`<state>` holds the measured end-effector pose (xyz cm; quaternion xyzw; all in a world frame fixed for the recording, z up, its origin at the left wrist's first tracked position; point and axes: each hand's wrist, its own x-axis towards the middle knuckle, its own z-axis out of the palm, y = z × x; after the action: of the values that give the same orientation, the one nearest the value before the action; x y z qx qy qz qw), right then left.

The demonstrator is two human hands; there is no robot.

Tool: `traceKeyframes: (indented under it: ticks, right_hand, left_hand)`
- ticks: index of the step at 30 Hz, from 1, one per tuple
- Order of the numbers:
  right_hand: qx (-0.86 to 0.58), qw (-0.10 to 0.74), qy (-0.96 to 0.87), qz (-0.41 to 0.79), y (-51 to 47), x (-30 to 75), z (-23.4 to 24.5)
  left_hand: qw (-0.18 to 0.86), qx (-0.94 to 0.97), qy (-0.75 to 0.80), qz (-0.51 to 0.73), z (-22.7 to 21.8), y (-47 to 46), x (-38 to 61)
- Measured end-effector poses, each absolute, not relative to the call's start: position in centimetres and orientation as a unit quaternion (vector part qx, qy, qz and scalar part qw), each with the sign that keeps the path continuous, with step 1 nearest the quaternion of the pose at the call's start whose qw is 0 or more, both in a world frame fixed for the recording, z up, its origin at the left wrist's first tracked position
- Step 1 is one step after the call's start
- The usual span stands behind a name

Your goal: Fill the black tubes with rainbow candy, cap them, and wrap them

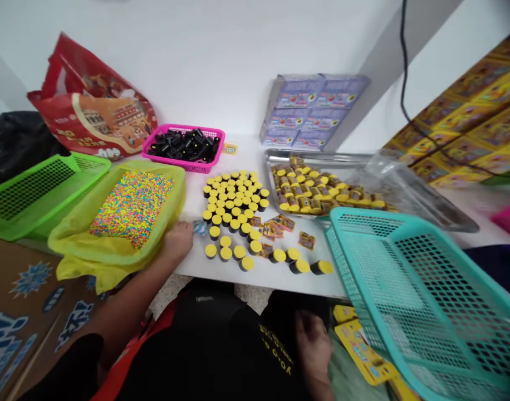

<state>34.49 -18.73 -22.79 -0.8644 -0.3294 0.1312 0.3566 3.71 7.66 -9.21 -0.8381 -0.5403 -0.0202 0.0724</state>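
My left hand [179, 240] rests at the table's left front, closed, beside the yellow-lined basket. A small blue-and-white packet [200, 227] lies right at its fingertips; whether the fingers grip it is hidden. Low over my lap, my right hand [315, 345] hangs slightly blurred with its fingers curled; what it holds, if anything, is hidden. Between them on the table [225, 274] stand many small black tubs with yellow lids [234, 203], most packed together, several spread along the front. Small printed cards [275, 226] lie scattered among the tubs.
Colourful candy beads [132, 206] fill the yellow-lined basket [177, 184]. Behind are a pink basket [190, 167] of black pieces and a red bag [96, 111]. A metal tray [459, 220] holds labelled yellow tubs [309, 186]. A turquoise basket [430, 278] overhangs the right edge. Purple boxes [309, 111] stand behind.
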Motion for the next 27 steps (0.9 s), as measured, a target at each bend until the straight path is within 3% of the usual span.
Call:
traceKeyframes:
  ticks: [8, 16, 19, 22, 27]
  right_hand:
    - [-0.869, 0.349, -0.33, 0.122, -19.4, 35.0, -23.2]
    - [-0.844, 0.408, -0.328, 0.119, -20.0, 35.4, -24.0]
    - [-0.837, 0.423, -0.33, 0.106, -19.1, 35.2, -24.0]
    - [-0.825, 0.435, -0.345, 0.101, -18.1, 34.9, -23.9]
    - [-0.809, 0.467, -0.342, 0.101, -17.7, 34.6, -23.9]
  left_hand:
    - [0.099, -0.814, -0.572, -0.002, -8.2, 8.7, 4.0]
    - [0.113, -0.841, -0.519, -0.102, -2.0, 4.9, 6.6]
    - [0.035, -0.882, -0.441, -0.164, 0.1, 5.6, 12.5]
    - [-0.087, -0.937, -0.335, -0.051, 0.4, 7.2, 20.1]
    - [-0.09, -0.956, -0.28, 0.003, -2.1, 9.0, 29.3]
